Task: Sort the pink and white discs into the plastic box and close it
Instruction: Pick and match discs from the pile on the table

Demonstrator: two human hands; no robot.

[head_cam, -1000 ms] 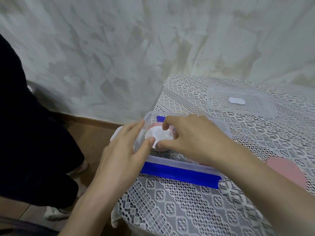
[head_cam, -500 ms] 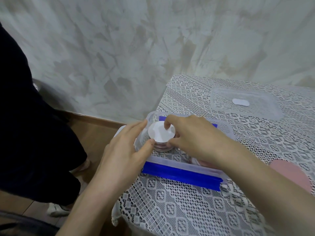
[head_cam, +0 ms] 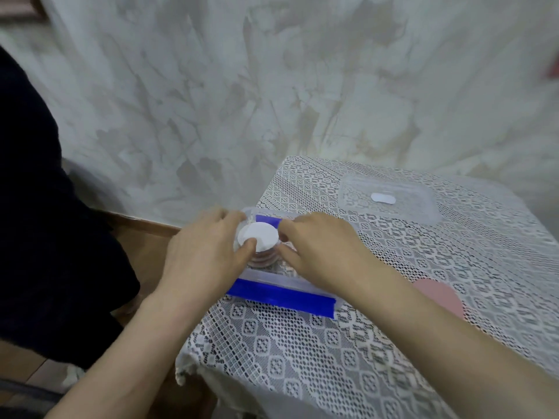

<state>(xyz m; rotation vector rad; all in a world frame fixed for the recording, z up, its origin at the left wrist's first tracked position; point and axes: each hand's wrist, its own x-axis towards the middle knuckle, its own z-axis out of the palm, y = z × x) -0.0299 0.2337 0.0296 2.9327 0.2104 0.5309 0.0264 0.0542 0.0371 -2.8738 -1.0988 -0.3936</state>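
- Two hands meet over the plastic box (head_cam: pixel 272 277), which sits at the left edge of the lace tablecloth (head_cam: pixel 302 358); a blue strip (head_cam: pixel 281 294) runs along its near wall.
- We log the left hand (head_cam: pixel 205 255) curled round the disc stack (head_cam: pixel 264 257) inside the box, thumb on the top white disc (head_cam: pixel 258 235).
- We log the right hand (head_cam: pixel 317 252) pinching the same stack from the right.
- One pink disc (head_cam: pixel 438 294) lies loose on the cloth, right of the box.
- We note the clear lid (head_cam: pixel 390 201) at far right, apart from the box.
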